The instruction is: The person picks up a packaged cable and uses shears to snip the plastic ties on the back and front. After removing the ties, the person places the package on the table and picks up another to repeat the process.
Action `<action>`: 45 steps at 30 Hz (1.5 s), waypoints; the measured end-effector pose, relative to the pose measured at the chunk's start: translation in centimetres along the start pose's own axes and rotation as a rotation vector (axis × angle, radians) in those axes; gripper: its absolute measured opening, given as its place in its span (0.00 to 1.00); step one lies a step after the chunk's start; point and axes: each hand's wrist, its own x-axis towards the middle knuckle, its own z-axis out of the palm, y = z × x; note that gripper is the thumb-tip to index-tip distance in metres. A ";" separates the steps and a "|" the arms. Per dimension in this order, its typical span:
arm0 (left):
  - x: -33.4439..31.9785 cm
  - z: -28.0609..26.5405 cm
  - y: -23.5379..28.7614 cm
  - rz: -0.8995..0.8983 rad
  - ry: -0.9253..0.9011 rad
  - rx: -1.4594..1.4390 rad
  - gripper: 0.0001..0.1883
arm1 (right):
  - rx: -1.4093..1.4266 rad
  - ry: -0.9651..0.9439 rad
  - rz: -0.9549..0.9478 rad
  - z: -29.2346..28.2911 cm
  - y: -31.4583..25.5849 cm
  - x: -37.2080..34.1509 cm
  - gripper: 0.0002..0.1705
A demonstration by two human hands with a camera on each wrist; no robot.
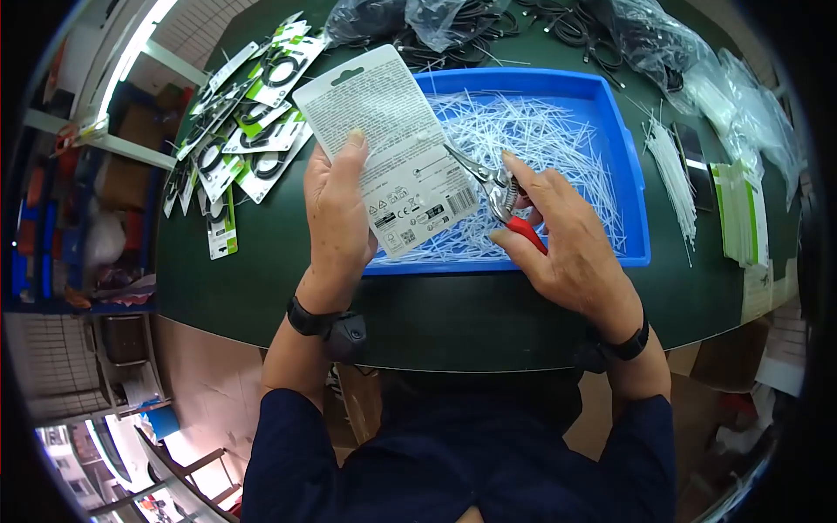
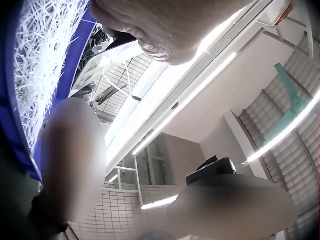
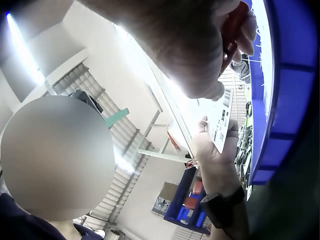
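Note:
A flat printed card (image 1: 392,131) with a hang hole and a barcode is held up by the left hand (image 1: 338,205), thumb on its printed face. Red-handled pliers or cutters (image 1: 501,196) are gripped in the right hand (image 1: 567,235), their metal tip touching or just in front of the card's right edge. In the right wrist view the red handle (image 3: 234,27) lies in the right hand (image 3: 200,45), and the card (image 3: 220,120) stands in the left hand (image 3: 215,147). What is on the card's other side is hidden.
Behind the card, a blue tray (image 1: 641,209) holds a heap of white ties (image 1: 523,131). Packaged black cables (image 1: 261,131) pile up at the left. Plastic bags (image 1: 671,52) and black cables lie at the back; a white tie bundle (image 1: 671,183) and green-white cards (image 1: 741,213) at the right.

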 end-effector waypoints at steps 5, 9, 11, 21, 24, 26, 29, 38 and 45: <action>-0.7 0.5 -0.7 0.024 -0.005 -0.048 0.20 | -0.039 0.003 -0.021 0.4 0.7 0.3 0.45; -1.0 0.4 -1.1 0.021 -0.044 -0.037 0.20 | -0.085 0.032 -0.043 0.8 0.7 0.3 0.46; -1.2 0.3 -1.3 0.016 -0.053 -0.034 0.20 | -0.122 0.040 -0.085 1.1 0.7 0.4 0.46; -2.3 0.7 -2.5 0.126 0.000 0.018 0.20 | -0.229 0.094 -0.164 2.2 -0.1 0.1 0.48; -2.6 1.2 -2.4 0.155 0.012 0.025 0.20 | -0.202 0.087 -0.137 2.3 -0.5 -0.1 0.47; -2.8 1.5 -2.3 0.137 0.016 -0.022 0.20 | -0.189 0.090 -0.123 2.4 -0.8 -0.2 0.46; -2.7 1.4 -2.3 0.102 0.027 0.000 0.20 | -0.171 0.080 -0.097 2.7 -0.6 -0.5 0.45; -1.2 0.6 -2.4 0.033 0.132 -0.040 0.19 | -0.091 -0.079 -0.059 1.9 0.3 -0.4 0.42; -0.4 -0.3 -1.4 0.090 0.209 -0.066 0.19 | -0.069 -0.148 -0.099 1.4 0.1 0.0 0.42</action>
